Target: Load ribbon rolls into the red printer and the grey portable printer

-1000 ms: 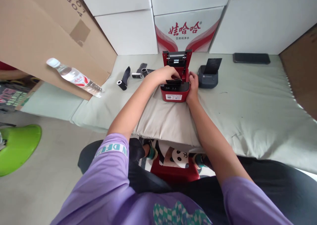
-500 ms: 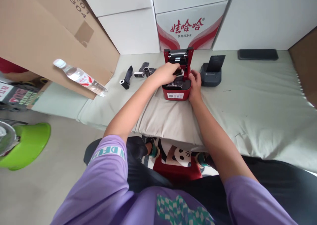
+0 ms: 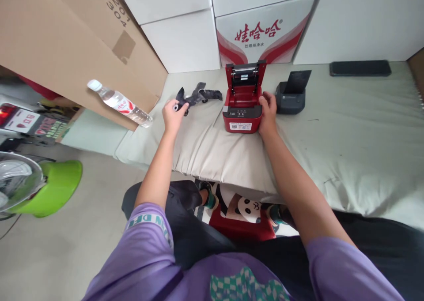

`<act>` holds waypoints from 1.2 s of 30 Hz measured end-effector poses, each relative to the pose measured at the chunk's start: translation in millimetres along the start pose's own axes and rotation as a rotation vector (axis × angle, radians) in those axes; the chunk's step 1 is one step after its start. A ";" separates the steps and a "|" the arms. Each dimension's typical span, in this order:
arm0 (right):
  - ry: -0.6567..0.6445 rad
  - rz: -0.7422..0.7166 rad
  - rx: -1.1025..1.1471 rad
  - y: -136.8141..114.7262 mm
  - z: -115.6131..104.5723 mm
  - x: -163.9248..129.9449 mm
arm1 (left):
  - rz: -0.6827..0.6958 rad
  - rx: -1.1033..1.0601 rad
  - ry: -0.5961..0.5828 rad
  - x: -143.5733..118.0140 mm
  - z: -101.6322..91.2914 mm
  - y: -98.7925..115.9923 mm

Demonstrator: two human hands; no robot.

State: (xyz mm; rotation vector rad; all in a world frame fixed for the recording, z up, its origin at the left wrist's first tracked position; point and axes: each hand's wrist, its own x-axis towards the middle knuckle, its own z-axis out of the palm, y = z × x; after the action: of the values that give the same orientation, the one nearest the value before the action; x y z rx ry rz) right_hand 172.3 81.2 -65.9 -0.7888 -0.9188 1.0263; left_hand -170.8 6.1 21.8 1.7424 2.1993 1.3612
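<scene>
At the frame's upper centre, the right hand (image 3: 267, 113) is lying flat against the open red printer (image 3: 243, 109), its bay looking empty. The left hand (image 3: 172, 114) is pinching a black roll (image 3: 180, 102) just left.

The printer (image 3: 243, 109) at centre is red with a dark panel; right of it sits a dark grey printer (image 3: 291, 99). The black roll (image 3: 180, 103) lies left. The cover (image 3: 331, 129) is pale grey-green. The far box (image 3: 261, 34) is white with red swirls. The near sleeve (image 3: 145, 248) is purple, the stool (image 3: 49, 186) green.
</scene>
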 end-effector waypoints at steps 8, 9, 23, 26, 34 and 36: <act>0.017 -0.009 -0.032 2.0 -1.6 2.7 | -0.008 0.378 -0.239 -18.5 13.7 4.9; 0.014 -0.013 -0.039 2.5 -2.0 3.4 | 0.003 0.357 -0.212 -18.5 12.4 3.6; -0.005 -0.046 -0.034 10.7 -4.8 6.3 | -0.125 -0.200 0.058 10.9 -10.3 -58.1; -0.007 -0.042 -0.037 11.0 -4.6 6.5 | -0.036 -0.348 0.111 18.9 -16.7 -35.4; -0.015 -0.018 -0.038 5.6 -2.6 3.1 | 0.090 -0.762 -0.126 13.7 10.5 68.8; -0.018 -0.011 -0.042 3.8 -2.0 2.3 | 0.102 -0.809 -0.241 7.3 17.7 91.6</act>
State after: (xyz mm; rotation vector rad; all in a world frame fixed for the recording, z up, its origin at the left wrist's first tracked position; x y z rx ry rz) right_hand 173.3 84.4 -69.5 -0.8099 -0.9617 1.0091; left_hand -93.4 22.2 71.8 1.5749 1.1793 1.6260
